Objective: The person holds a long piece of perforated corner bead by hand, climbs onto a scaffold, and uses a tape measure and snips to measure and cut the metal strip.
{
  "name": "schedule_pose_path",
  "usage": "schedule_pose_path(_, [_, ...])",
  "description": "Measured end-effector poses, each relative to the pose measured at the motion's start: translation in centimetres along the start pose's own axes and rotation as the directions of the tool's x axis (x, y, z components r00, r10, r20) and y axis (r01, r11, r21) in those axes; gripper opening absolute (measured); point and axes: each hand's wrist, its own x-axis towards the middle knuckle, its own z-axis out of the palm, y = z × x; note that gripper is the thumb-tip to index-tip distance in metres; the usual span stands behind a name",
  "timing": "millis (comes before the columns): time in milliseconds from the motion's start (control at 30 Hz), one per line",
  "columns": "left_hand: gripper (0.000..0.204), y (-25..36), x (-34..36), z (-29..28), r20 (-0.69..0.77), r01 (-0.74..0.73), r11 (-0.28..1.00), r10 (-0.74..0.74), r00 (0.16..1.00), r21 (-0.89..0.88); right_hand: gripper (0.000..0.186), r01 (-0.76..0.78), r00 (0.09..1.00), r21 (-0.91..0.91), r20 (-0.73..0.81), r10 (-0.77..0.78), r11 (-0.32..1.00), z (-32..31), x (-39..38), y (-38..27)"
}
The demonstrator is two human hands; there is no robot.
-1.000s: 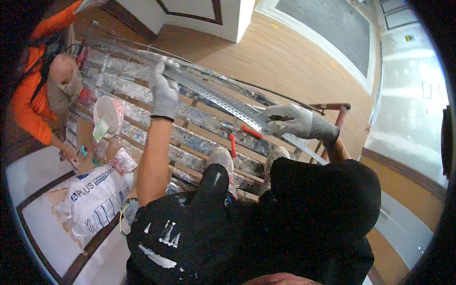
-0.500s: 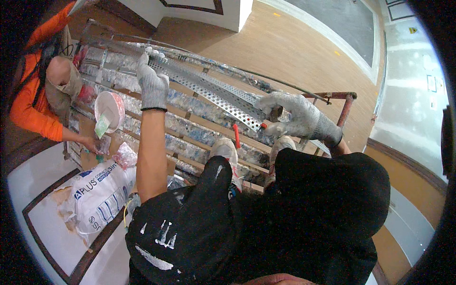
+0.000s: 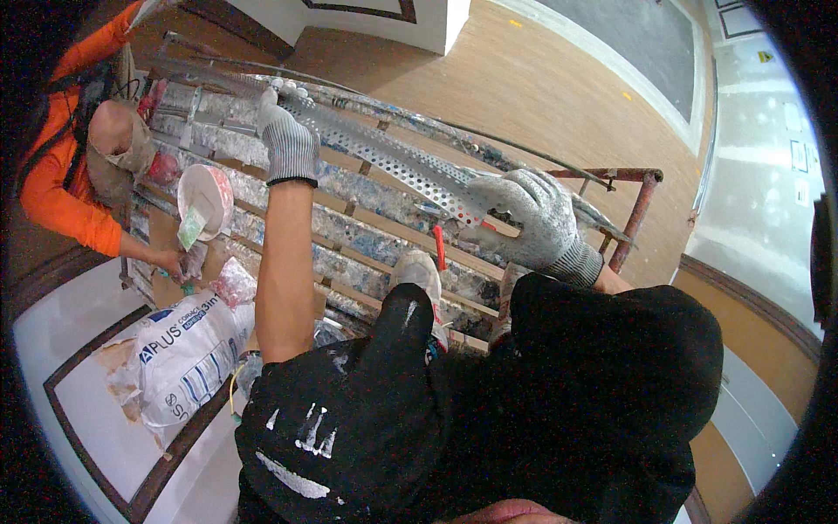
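Observation:
A long perforated metal corner bead [image 3: 384, 160] stretches diagonally across the view above the planks. My left hand [image 3: 288, 131], in a grey-white work glove, is closed around its farther part. At the bead's near right end is my gloved right hand [image 3: 528, 218], fingers on the top and thumb below, closed on the metal. A small red piece shows between the right thumb and fingers; what it belongs to is hidden. Just below the bead's end, a slim red handle [image 3: 439, 247] sits over the planks near my shoe [image 3: 417, 272].
I stand on a paint-spattered scaffold platform [image 3: 358, 231] with gaps between planks and a rusty rail [image 3: 630, 218] at right. Left, a co-worker in orange sleeves [image 3: 65, 192] reaches beside a white-and-red bucket [image 3: 205, 201]. A large white bag [image 3: 188, 354] lies lower left.
My right hand has turned and closed in over the bead's near end, its fingers now lower on the metal. My left hand keeps its grip, with the bead nearly still.

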Motion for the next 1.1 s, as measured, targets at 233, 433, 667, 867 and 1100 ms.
schedule_pose_path(233, [0.018, -0.7, 0.5, 0.0, -0.039, -0.011, 1.0, 0.012, 0.999, 0.011, 0.053, 0.076, 0.994, -0.056, -0.073, -0.08, 0.996, 0.3, -0.2, 0.2])
schedule_pose_path(433, [0.019, -1.0, 1.1, -0.4, -0.006, -0.055, 0.993, 0.056, 0.998, 0.106, 0.053, 0.088, 0.995, -0.146, -0.043, -0.095, 0.985, 0.6, -0.6, 0.2])
schedule_pose_path(667, [0.045, -0.7, -5.1, 2.2, -0.026, 0.044, 0.989, -0.049, 0.998, -0.144, 0.041, 0.038, 0.983, -0.06, -0.176, -0.048, 0.997, 1.8, -0.5, 0.3])
schedule_pose_path(867, [0.075, -4.6, -16.1, 4.5, 0.244, 0.287, 0.925, -0.227, 0.943, -0.248, 0.048, -0.039, 0.994, 0.064, -0.101, 0.046, 0.997, 3.3, -0.6, 0.3])
schedule_pose_path(1100, [0.084, -4.5, -18.6, 5.0, 0.209, 0.36, 0.91, -0.318, 0.925, -0.208, 0.065, -0.214, 0.976, 0.155, 0.01, 0.215, 0.964, 3.9, -0.4, -0.8])
